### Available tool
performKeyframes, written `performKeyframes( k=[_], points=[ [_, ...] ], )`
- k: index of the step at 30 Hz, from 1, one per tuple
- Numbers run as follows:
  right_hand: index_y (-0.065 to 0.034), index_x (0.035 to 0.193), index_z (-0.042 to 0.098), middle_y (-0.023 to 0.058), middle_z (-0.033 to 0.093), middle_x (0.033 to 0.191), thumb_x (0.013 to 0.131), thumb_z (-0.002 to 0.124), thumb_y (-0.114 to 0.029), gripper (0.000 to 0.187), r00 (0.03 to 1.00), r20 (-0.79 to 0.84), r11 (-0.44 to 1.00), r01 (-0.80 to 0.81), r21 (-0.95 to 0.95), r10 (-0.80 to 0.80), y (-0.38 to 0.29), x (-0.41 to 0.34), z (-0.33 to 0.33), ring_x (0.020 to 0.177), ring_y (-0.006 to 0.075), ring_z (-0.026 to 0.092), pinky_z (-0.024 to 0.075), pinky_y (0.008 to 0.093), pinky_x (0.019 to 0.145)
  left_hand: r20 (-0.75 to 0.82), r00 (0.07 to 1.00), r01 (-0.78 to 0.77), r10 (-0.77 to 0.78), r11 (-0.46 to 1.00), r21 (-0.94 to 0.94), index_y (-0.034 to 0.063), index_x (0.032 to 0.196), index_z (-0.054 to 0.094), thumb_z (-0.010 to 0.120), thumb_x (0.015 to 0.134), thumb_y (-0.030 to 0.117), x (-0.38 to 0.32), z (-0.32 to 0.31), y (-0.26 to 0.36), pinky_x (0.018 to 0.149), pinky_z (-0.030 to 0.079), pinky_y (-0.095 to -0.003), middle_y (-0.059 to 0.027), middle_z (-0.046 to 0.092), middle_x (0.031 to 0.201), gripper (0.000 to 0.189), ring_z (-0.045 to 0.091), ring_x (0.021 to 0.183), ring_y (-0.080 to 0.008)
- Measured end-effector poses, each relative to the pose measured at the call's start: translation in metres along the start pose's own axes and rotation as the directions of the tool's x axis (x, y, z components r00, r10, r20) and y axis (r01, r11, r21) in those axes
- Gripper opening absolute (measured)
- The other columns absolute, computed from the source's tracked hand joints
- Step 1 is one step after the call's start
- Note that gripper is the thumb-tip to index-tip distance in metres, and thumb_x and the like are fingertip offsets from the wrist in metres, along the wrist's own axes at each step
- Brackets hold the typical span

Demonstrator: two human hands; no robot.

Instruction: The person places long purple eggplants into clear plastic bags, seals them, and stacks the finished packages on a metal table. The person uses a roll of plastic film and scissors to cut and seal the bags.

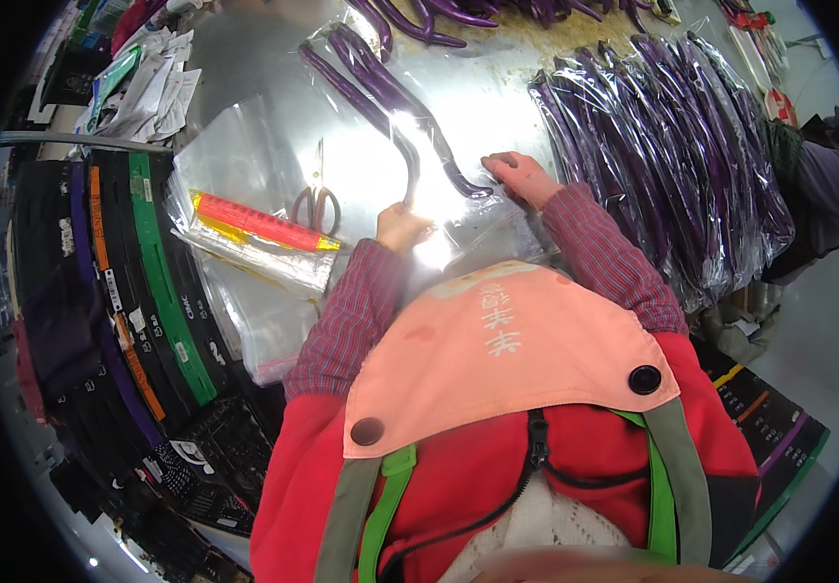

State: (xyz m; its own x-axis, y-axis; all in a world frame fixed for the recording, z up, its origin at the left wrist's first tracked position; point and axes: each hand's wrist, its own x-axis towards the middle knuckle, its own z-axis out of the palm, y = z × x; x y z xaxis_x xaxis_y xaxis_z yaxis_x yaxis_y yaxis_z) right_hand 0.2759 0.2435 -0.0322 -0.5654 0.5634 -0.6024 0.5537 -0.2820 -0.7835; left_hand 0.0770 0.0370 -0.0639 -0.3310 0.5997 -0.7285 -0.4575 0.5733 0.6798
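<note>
Long purple eggplants lie in a clear plastic bag on the shiny metal table. Their stem ends point away from me and the tips curve towards my body. My left hand is curled at the tip of the left eggplant, over the bag's near part; glare hides whether it pinches the film. Beside the other tip, my right hand touches the film at the bag's right side, fingers pointing left. Whether it grips the film cannot be made out. Scissors lie left of my left hand.
Bagged eggplants are lined up on the right. Loose eggplants lie at the far edge. On the left are flat clear bags with a red-and-yellow roll on top. Stacked black crates stand beside the table; a person's sleeve shows far right.
</note>
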Motion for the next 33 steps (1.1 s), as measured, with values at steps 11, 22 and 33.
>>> performKeyframes(
  k=[11, 22, 33],
  points=[
    [0.0022, 0.13, 0.064, 0.0127, 0.071, 0.093, 0.093, 0.067, -0.021, 0.044, 0.887, -0.428, 0.982, 0.126, -0.138, -0.174, 0.015, -0.047, -0.002, 0.082, 0.0213, 0.066, 0.0529, 0.0337, 0.079, 0.263, 0.946, 0.225, -0.192, 0.969, -0.102, 0.0019, 0.105, 0.069, 0.085, 0.086, 0.022, -0.049, 0.035, -0.002, 0.043, 0.038, -0.0215, -0.0031, 0.07, 0.087, 0.032, 0.057, 0.055, -0.0077],
    [0.0022, 0.102, 0.075, 0.0021, 0.066, 0.079, 0.094, 0.068, -0.02, 0.025, 0.983, 0.152, 0.994, -0.11, 0.021, 0.106, 0.001, -0.109, 0.04, 0.069, 0.0083, 0.058, 0.0471, 0.0259, 0.062, 0.307, 0.926, 0.222, -0.221, 0.974, 0.031, 0.0095, 0.089, 0.069, 0.078, 0.094, 0.022, -0.047, 0.044, -0.008, 0.042, 0.023, -0.0247, 0.0077, 0.046, 0.063, 0.017, 0.031, 0.047, -0.004],
    [-0.0001, 0.097, 0.076, -0.0012, 0.064, 0.075, 0.095, 0.069, -0.023, 0.024, 0.952, 0.211, 0.957, -0.254, 0.138, 0.223, 0.023, -0.09, 0.046, 0.061, 0.0054, 0.051, 0.0395, 0.0221, 0.053, 0.376, 0.924, 0.132, -0.07, 0.981, -0.142, 0.0076, 0.091, 0.067, 0.071, 0.1, 0.024, -0.058, 0.051, -0.002, 0.042, 0.022, -0.0248, 0.0093, 0.039, 0.061, 0.019, 0.028, 0.046, -0.0037]
  ],
)
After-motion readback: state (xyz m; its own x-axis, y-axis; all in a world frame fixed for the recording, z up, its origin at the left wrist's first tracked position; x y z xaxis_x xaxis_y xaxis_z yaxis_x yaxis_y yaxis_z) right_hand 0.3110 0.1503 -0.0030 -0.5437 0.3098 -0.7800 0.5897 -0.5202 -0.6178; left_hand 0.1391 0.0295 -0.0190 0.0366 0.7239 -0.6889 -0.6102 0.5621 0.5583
